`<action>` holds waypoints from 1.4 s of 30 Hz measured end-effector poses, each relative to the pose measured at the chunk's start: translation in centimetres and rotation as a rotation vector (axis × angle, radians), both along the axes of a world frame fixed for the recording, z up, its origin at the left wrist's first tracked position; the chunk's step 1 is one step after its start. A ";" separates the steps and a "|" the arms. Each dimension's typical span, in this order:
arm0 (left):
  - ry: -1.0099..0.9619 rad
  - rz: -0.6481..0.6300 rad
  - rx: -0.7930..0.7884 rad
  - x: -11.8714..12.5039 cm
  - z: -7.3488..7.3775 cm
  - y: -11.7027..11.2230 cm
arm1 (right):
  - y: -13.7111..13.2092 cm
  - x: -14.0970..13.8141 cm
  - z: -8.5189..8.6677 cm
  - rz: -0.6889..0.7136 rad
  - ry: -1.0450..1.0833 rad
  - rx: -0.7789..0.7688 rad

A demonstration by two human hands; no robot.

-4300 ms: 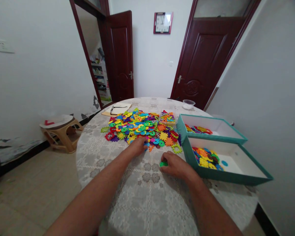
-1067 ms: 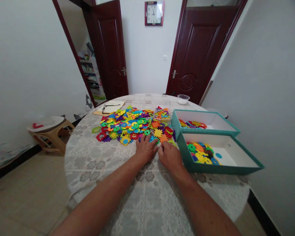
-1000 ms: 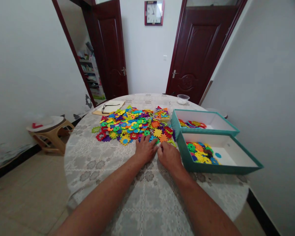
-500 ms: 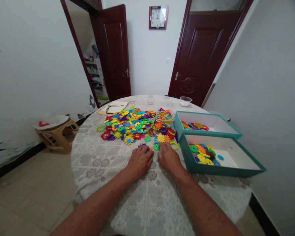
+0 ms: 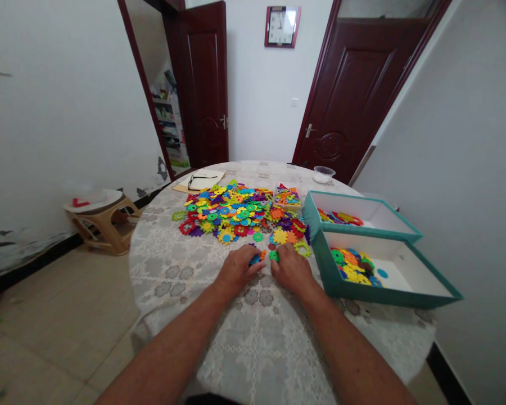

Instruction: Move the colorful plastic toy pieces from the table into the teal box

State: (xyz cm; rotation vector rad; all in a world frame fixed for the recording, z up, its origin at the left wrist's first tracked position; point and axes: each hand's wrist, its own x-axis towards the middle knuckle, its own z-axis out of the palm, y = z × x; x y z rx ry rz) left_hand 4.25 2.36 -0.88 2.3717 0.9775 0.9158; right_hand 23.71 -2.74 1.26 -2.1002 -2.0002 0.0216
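Note:
My left hand (image 5: 238,269) is closed around a blue gear-shaped plastic piece (image 5: 255,260), with a small orange piece (image 5: 263,255) against it at the fingertips. Whether those two are joined I cannot tell. A green gear-shaped piece (image 5: 274,256) is pinched in my right hand (image 5: 293,269), a short gap away from the orange one. Both hands are low over the tablecloth. Just beyond them lies a large heap of colourful gear-shaped pieces (image 5: 231,211). A loose green piece (image 5: 258,237) and a yellow one (image 5: 280,236) lie at its near edge.
Two teal boxes (image 5: 388,301) stand on the right, pieces inside both. A small container of pieces (image 5: 287,197) sits behind the heap. Glasses (image 5: 200,179) rest on paper at the back left, and a clear bowl (image 5: 324,173) stands at the back right.
My right hand has taken hold of the green piece, which lay on the table before. My left hand has turned slightly, showing more of its blue and orange pieces. The view has shifted a little.

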 end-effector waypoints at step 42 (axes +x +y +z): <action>-0.435 -0.415 -1.077 -1.2 2.4 -0.8 | -0.6 -2.0 -0.5 0.350 1.239 -0.237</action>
